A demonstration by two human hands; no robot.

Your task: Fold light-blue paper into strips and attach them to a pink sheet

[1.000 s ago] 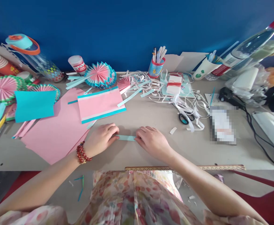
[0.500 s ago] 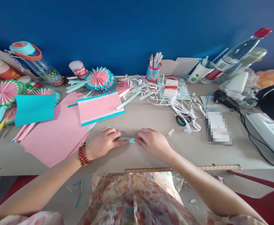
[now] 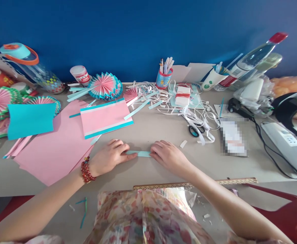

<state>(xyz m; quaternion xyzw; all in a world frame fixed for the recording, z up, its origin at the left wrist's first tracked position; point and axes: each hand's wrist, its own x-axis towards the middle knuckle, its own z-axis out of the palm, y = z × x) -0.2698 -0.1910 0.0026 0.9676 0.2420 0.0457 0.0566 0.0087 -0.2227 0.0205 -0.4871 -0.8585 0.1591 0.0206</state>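
Right hand (image 3: 168, 156) has slid slightly outward over the last half second, so the gap between the two hands is wider and a longer stretch of the narrow pale blue paper strip (image 3: 143, 154) shows. Left hand (image 3: 110, 157) has hardly moved against the things around it, though the whole view has shifted a little.

Both hands are on the strip, apart from each other, with the strip running between them just above or on the grey tabletop (image 3: 158, 125), near its front edge. The left thumb points along the strip, with the curled fingers at its left end; the right hand's bent fingers and thumb close over the right end. How firmly they press cannot be told.

A dark red beaded bracelet (image 3: 86, 171) circles the left wrist. Beside that arm lie large pink paper sheets (image 3: 54, 149), partly under a pink rectangular card with teal and pale bands (image 3: 106, 118). A pleated pink-and-blue paper rosette (image 3: 104, 84) sits behind the card.

To the right of the right hand is a small white paper scrap (image 3: 183, 144), and farther back black-and-teal-handled scissors (image 3: 193, 131) lie among curled white paper ribbons (image 3: 208, 127).
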